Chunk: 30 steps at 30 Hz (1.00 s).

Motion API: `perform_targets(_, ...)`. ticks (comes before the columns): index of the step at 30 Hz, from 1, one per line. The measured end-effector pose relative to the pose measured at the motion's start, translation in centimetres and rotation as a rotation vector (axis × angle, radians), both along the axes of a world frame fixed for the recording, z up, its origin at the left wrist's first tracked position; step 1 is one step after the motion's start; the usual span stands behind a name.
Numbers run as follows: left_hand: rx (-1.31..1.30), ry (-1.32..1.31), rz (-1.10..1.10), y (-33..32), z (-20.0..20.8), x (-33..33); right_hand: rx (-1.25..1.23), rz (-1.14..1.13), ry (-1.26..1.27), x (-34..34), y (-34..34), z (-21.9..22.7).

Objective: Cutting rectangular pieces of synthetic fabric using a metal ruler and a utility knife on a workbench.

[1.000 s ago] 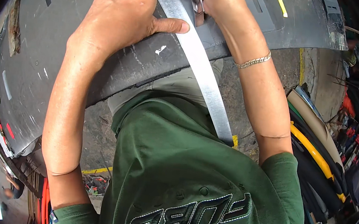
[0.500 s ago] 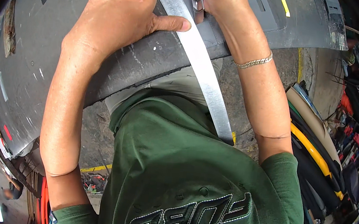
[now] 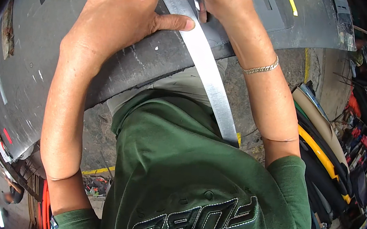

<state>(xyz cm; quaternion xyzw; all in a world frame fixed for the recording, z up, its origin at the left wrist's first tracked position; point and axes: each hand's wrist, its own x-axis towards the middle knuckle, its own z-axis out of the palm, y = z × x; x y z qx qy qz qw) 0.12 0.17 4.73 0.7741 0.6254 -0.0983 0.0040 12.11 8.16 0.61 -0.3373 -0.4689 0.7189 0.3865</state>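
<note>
A long, flat strip of bright grey metal, like a steel straightedge (image 3: 206, 72), lies slantwise across a big dark grey sheet panel (image 3: 41, 53). The strip runs from the far edge of the view, between the two hands, down and to the right, past the panel's near edge, and its near end hangs free in front of the person's green shirt (image 3: 193, 183). Its surface is brushed and shiny, catching light along the middle, with straight parallel edges and a squared near end.

The left hand (image 3: 118, 12) is spread flat on the panel, palm down, with a ring on one finger; its thumb reaches right and the tip touches the left edge of the strip, pressing rather than clasping, so the hand is open. The right hand (image 3: 219, 1) is bunched at the far end of the strip, fingers curled in around a small, thin, pale metal tool (image 3: 198, 4) that sits against the strip's right edge. What kind of tool it is I cannot tell; most of it is hidden in the fist. A silver chain bracelet (image 3: 261, 69) circles that wrist.

The panel is scuffed and scratched, with pale chalky marks and a rough, dark near edge that curves across the view. To the right, on the concrete floor, lie stacked rolls of material (image 3: 324, 148) in black, tan and yellow.
</note>
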Motion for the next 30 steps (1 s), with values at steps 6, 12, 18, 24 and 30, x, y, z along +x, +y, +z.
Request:
perform_targets(6,-0.052,-0.030,-0.006,0.3,0.1,-0.2,0.416,-0.156,-0.468,-0.4,-1.5,1.6)
perform_targets(12,-0.071,0.002,0.029,0.3,0.6,0.2,0.950,-0.149,-0.319,0.1,0.4,-2.2)
perform_targets(18,0.026,-0.081,-0.008,-0.3,-0.6,-0.6,0.995,-0.183,-0.352,-1.0,1.8,-2.7)
perform_targets(24,-0.203,-0.007,0.092,1.1,1.3,0.9,0.631,-0.139,-0.697,-1.4,0.1,1.6)
perform_targets(30,0.230,-0.221,-0.019,0.7,-5.3,-2.8,0.327,-0.203,-0.209,1.2,-1.0,5.3)
